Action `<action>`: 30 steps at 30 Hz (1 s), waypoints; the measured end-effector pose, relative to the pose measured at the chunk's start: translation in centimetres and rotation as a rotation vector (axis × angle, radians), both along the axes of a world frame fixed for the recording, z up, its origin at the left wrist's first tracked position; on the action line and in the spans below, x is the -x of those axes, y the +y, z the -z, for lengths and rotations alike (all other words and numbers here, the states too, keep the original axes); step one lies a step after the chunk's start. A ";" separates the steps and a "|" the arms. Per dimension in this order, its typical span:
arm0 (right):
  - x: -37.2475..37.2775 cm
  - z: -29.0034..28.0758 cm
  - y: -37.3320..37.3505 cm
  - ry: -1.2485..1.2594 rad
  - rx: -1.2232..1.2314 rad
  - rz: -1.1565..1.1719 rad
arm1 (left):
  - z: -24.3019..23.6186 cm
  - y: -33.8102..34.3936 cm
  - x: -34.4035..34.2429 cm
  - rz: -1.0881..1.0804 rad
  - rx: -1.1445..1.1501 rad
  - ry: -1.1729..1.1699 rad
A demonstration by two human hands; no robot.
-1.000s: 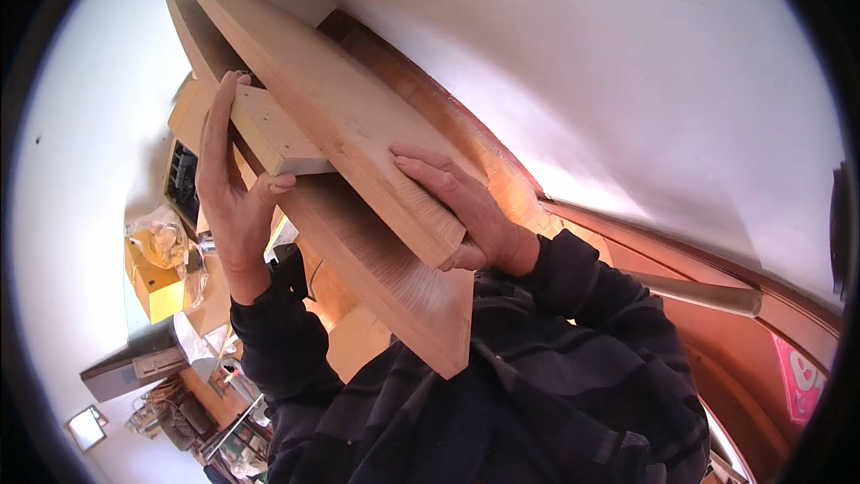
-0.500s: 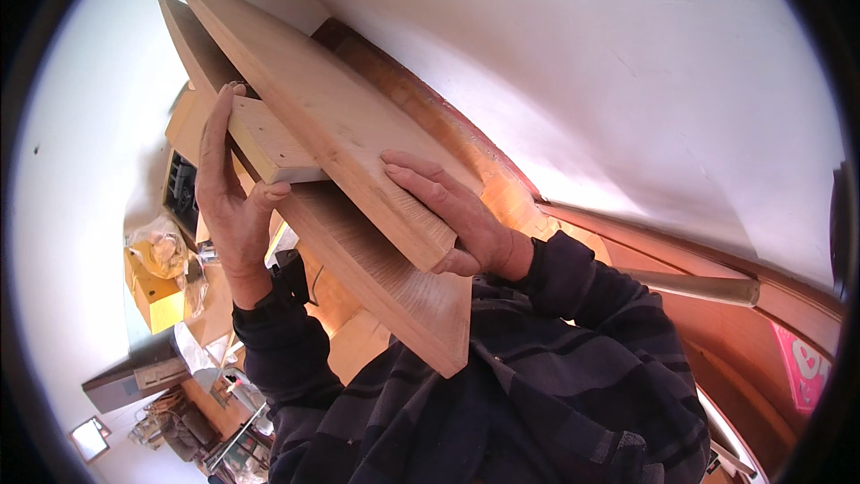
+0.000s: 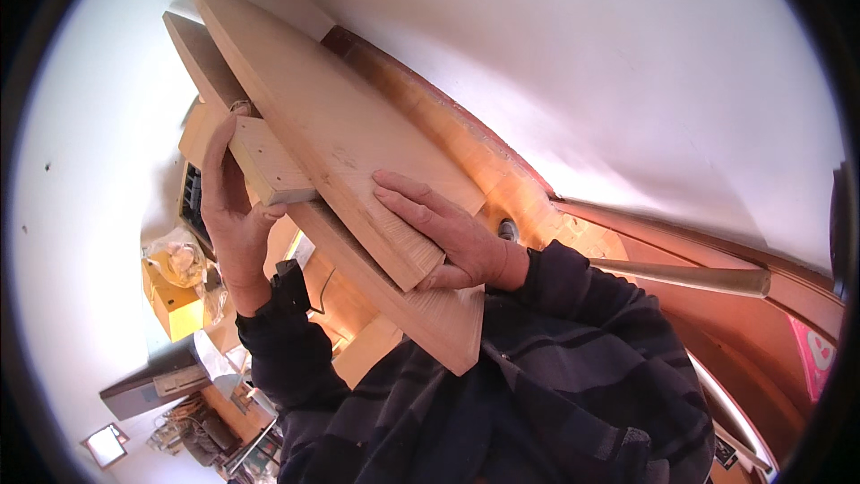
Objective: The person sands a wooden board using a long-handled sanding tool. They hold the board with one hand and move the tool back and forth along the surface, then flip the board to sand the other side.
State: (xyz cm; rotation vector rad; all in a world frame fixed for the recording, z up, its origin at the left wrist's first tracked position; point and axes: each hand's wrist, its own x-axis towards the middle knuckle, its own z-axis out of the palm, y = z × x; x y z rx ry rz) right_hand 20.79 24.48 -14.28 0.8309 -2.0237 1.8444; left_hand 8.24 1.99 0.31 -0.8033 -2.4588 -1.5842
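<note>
Two long pale wooden boards run side by side from the upper left toward my chest. My right hand (image 3: 461, 237) grips the near end of the upper wooden board (image 3: 331, 139), fingers lying over its face and the thumb at its end. Below it, the lower wooden board (image 3: 403, 309) reaches a little closer to my body. A short wooden block (image 3: 269, 161) sticks out from between the boards on the left. My left hand (image 3: 228, 215) holds this block between the thumb at its near corner and the fingers along its far side.
A white wall (image 3: 627, 72) rises ahead and to the right. Wooden flooring (image 3: 528, 206) shows behind the boards. A wooden pole (image 3: 690, 276) extends at the right. On the left are a yellow box (image 3: 175, 300) with a plastic bag and a dark-edged shelf (image 3: 157, 394).
The gap between the two boards has narrowed at their near ends. Both hands and the block sit slightly lower in view, each still holding its piece.
</note>
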 end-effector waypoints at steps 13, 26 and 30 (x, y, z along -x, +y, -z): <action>-1.6 -5.4 2.5 -0.200 -0.120 -0.043 | 0.0 0.0 3.6 0.035 -0.002 0.056; -3.3 0.1 6.1 -0.433 -0.231 0.289 | -0.1 2.0 5.1 -0.050 0.013 0.132; -9.5 11.3 12.2 -0.518 -0.901 0.441 | 1.0 2.0 5.4 -0.026 -0.110 0.136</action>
